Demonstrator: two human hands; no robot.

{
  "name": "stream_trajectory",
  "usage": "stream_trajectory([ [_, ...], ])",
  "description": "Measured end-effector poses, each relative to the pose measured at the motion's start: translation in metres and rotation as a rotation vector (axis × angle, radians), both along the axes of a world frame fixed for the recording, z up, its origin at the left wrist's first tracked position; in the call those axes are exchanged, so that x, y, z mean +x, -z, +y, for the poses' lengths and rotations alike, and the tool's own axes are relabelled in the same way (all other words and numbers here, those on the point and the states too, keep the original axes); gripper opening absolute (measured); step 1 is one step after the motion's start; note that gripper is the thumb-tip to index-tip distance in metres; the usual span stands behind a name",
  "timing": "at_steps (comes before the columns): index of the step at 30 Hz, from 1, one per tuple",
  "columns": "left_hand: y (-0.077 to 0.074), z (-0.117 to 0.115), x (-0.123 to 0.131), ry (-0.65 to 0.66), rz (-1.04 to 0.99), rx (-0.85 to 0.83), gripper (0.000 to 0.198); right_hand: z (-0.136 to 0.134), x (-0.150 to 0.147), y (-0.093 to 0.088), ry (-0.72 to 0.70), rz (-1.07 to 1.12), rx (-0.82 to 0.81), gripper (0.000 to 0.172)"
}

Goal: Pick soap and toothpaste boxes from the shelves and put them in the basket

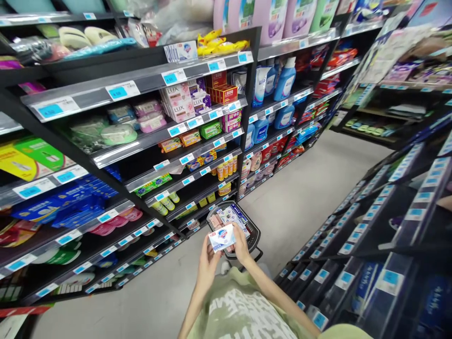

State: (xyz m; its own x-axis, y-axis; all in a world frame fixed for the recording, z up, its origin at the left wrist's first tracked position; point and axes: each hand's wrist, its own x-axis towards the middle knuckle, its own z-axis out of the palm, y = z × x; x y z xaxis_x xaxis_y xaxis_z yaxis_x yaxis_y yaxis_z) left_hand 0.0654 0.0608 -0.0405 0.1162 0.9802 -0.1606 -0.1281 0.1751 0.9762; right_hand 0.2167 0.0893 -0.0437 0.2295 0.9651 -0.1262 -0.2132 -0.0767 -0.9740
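A white box of soap (221, 238) with a blue shield logo is held level in front of my body. My left hand (208, 262) has its fingers closed around the left end and lower edge. Its right end is gripped by my right hand (241, 246). Below and just beyond the hands, a dark shopping basket (257, 231) stands on the floor, partly hidden by the box and my hands. Inside it are a white and blue package (233, 214) and some pinkish packs.
At left, shelves carry LUX soap boxes (179, 109), soap dishes (118, 133) and a similar white soap box (187, 51). Blue detergent bottles (285, 79) stand farther along. Another rack (353, 230) with price tags runs close on the right. Grey floor (300, 188) lies between.
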Motion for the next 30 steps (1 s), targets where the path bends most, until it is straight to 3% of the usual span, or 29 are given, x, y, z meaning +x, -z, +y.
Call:
stream_trajectory([
  [19,0.003,-0.003,0.004,0.116,0.163,0.022,0.085,0.004,0.010,0.012,0.166,-0.047,0.158,0.043],
  [30,0.004,-0.003,0.004,0.091,0.132,0.018,0.087,0.003,0.009,0.012,0.179,-0.069,0.233,0.036],
])
